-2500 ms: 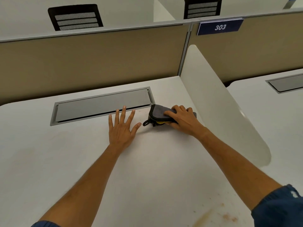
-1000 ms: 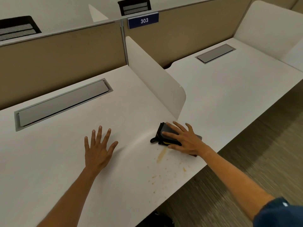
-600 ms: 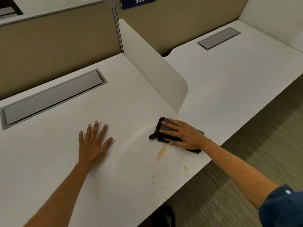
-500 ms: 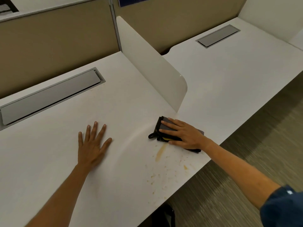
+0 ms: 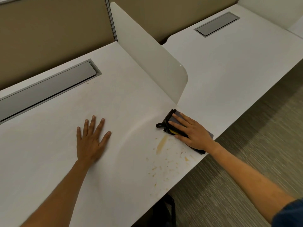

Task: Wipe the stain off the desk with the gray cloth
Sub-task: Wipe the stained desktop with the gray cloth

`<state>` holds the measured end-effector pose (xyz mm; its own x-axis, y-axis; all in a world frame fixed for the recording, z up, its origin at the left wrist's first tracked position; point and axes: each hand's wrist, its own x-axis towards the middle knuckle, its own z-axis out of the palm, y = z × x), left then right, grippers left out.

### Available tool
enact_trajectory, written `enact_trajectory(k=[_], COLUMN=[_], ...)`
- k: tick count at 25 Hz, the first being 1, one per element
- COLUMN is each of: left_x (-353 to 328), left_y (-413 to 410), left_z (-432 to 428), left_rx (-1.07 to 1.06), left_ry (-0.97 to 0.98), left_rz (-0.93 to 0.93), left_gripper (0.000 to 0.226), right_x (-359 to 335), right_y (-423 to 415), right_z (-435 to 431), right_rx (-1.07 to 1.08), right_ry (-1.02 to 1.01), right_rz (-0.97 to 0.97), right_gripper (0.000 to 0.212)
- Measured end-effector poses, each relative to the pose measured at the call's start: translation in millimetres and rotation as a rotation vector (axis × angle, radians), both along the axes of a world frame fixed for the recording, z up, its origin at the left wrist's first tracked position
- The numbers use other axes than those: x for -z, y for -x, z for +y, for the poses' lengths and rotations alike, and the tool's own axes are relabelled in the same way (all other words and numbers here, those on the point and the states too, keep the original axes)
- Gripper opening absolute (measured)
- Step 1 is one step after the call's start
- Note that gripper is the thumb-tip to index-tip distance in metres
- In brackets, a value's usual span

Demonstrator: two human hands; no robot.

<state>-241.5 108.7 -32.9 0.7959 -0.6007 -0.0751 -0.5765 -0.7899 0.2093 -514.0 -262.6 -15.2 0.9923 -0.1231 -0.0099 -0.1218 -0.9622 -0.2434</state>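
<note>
Pressing flat on gray cloth [image 5: 173, 119] beside stain [image 5: 161, 143]: right hand [image 5: 194, 134].

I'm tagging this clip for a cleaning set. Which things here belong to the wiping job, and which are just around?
Job: gray cloth, brown stain, right hand pressing the cloth, desk.
Around: left hand flat on the desk, white divider, cable tray lid, neighbouring desk.
</note>
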Motion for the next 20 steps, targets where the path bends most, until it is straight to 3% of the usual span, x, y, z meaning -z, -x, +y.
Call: enact_trajectory(k=[20], left_x=[-1], left_y=[0], left_z=[-1], left_rx=[0.005], left_ry=[0.026], left_rz=[0.006], left_gripper=[0.072], right_x=[-1], right_y=[48], right_z=[90], right_rx=[0.458], right_ry=[-0.022], right_rz=[-0.02], right_gripper=[0.061])
